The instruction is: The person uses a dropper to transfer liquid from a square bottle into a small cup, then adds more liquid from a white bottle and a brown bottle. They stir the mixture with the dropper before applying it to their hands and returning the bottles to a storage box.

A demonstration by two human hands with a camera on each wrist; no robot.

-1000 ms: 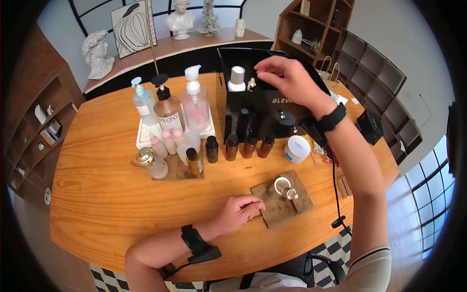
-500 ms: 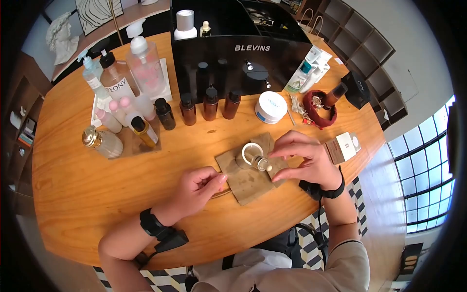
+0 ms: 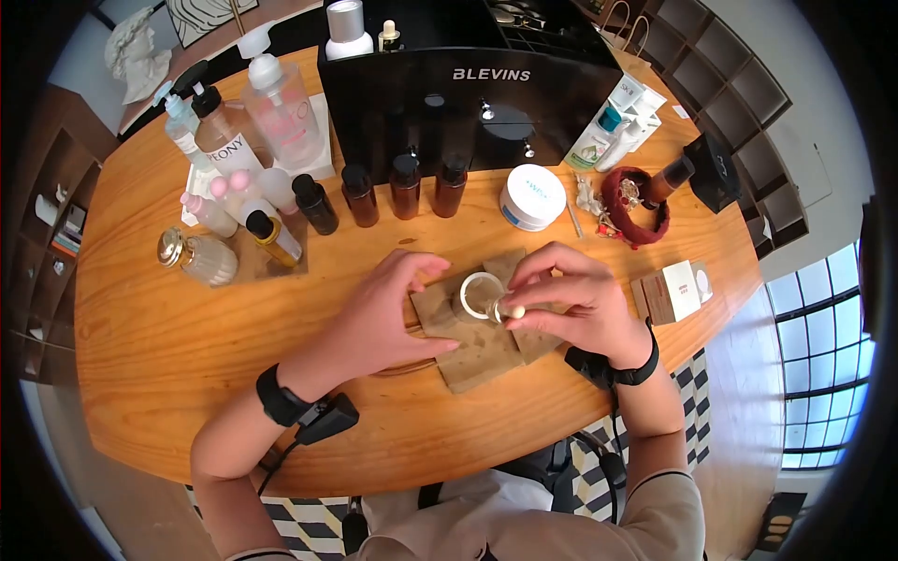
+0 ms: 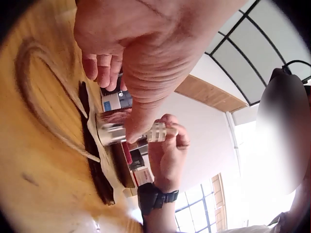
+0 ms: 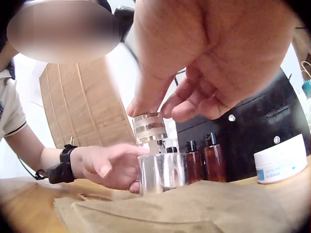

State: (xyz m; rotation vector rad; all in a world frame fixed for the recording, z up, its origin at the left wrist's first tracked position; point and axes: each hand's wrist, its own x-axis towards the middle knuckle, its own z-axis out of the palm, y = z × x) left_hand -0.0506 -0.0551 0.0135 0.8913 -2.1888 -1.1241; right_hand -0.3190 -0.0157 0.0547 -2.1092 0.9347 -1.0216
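A clear glass cup (image 5: 160,175) stands on a flat brown paper bag (image 3: 479,365); from above, its pale rim shows as a ring. My right hand (image 3: 582,297) pinches a dropper top (image 5: 149,127) with a ribbed, gold-banded collar between thumb and fingers. Its cream bulb (image 3: 517,312) points toward me in the head view, while its lower part overlaps the cup. On the other side of the cup is my left hand (image 3: 379,313), thumb and fingers spread apart with nothing between them. The bag's twine handle (image 4: 30,92) loops over the wood below that hand.
Behind the cup stand several small dark bottles (image 3: 405,192) and a white jar (image 3: 533,198), before a black BLEVINS case (image 3: 421,107). Pump bottles (image 3: 285,117) crowd the left. A gold-topped jar (image 3: 201,257) stands nearer; a red ring-shaped holder (image 3: 613,201) and small boxes (image 3: 669,292) lie right.
My right hand came down from above the black case to the cup and now pinches the dropper top. My left hand has spread its fingers and moved up beside the cup.
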